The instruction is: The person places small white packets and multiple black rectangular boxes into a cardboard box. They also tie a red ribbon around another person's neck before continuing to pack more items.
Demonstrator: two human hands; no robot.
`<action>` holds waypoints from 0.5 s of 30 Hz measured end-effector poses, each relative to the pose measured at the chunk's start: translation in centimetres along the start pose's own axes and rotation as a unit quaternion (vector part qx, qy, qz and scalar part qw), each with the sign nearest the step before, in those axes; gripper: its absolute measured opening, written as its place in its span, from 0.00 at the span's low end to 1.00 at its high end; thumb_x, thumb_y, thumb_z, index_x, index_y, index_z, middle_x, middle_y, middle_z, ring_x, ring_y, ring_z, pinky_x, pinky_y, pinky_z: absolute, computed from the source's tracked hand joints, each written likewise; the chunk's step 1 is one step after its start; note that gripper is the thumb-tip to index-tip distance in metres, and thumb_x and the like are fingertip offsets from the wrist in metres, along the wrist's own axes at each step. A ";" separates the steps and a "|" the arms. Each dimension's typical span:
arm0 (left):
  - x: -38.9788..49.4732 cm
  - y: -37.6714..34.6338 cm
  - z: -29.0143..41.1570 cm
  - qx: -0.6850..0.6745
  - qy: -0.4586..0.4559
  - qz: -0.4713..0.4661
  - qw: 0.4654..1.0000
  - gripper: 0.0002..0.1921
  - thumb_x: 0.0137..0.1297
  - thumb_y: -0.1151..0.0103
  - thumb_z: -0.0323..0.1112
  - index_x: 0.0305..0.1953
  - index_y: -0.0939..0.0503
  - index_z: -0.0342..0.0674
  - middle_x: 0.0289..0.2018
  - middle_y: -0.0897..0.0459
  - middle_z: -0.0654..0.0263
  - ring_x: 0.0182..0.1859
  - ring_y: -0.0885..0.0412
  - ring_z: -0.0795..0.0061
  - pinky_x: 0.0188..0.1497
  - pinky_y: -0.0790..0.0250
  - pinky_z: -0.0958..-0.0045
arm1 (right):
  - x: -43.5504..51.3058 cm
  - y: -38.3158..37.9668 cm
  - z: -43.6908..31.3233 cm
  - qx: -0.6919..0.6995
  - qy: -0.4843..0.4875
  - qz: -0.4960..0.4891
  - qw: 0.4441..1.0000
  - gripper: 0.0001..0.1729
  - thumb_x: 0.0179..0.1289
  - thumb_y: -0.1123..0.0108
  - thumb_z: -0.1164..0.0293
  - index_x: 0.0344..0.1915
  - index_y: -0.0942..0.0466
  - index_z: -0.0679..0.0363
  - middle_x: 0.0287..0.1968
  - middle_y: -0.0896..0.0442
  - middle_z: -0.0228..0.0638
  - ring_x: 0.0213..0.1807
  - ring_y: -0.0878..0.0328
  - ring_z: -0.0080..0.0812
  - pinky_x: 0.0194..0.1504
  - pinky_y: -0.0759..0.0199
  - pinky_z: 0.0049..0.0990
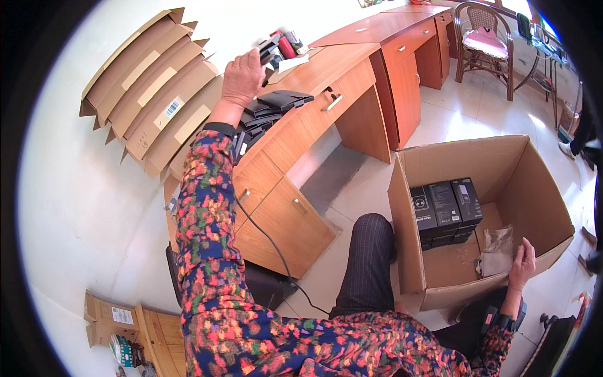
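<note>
My left hand (242, 77) reaches out over the wooden desk (306, 122), fingers curled beside a dark object at the pile of small items; whether it grips that object is hidden. Several flat black boxes (273, 110) lie heaped on the desk below my wrist. At the near right rim of a large open carton (410, 235) is my right hand (522, 264), with nothing visible in it. Black printed product boxes (440, 209) stand packed against the carton's left side. A clear plastic bag (498, 240) and a whitish packet (494, 264) lie inside near my right hand.
Nested cardboard trays (155, 89) lean along the wall at the left. A red cylinder (285, 47) stands among items on the desk. A black cable (273, 245) hangs down the desk front. A rattan chair (485, 47) stands at the back; another person's shoe (566, 150) shows at right.
</note>
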State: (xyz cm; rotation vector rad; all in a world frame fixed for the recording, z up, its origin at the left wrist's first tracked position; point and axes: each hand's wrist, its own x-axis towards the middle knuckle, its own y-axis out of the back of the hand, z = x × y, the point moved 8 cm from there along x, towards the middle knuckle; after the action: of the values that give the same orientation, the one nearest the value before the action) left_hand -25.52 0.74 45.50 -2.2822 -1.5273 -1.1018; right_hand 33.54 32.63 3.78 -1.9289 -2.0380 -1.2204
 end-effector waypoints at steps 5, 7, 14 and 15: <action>1.9 4.2 -1.1 0.023 0.010 0.052 0.998 0.25 0.60 0.41 0.41 0.55 0.31 0.36 0.39 0.21 0.57 0.39 0.21 0.61 0.42 0.27 0.64 | 0.3 0.0 -1.5 -0.026 0.011 0.007 1.000 0.15 0.67 0.45 0.74 0.52 0.23 0.61 0.44 0.18 0.36 0.46 0.22 0.30 0.49 0.29 0.26; 3.2 7.1 -0.4 0.009 0.000 0.106 0.994 0.24 0.60 0.41 0.41 0.54 0.30 0.36 0.38 0.21 0.58 0.38 0.22 0.60 0.42 0.27 0.64 | 1.0 0.2 -3.9 -0.053 0.015 0.014 0.998 0.19 0.65 0.43 0.73 0.56 0.26 0.60 0.45 0.19 0.39 0.45 0.22 0.33 0.49 0.28 0.29; 5.9 17.3 10.3 -0.127 -0.045 0.273 0.952 0.24 0.58 0.39 0.39 0.53 0.30 0.36 0.38 0.21 0.60 0.37 0.23 0.63 0.39 0.30 0.65 | 1.2 -8.7 -23.0 0.413 -0.080 -0.368 0.829 0.34 0.67 0.45 0.55 0.66 0.38 0.63 0.54 0.22 0.41 0.54 0.24 0.33 0.56 0.32 0.32; 5.9 18.0 12.8 -0.158 -0.045 0.252 0.954 0.23 0.60 0.41 0.40 0.53 0.30 0.36 0.38 0.21 0.59 0.37 0.22 0.59 0.40 0.29 0.65 | 1.1 -9.7 -26.4 0.516 -0.083 -0.403 0.751 0.39 0.67 0.47 0.47 0.66 0.40 0.64 0.56 0.23 0.43 0.57 0.26 0.35 0.58 0.33 0.34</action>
State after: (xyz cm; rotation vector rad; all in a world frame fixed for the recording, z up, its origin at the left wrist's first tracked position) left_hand -2.87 3.49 44.68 -2.7434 -0.7431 -1.1585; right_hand 13.05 19.25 17.73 -0.6275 -2.7810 0.2316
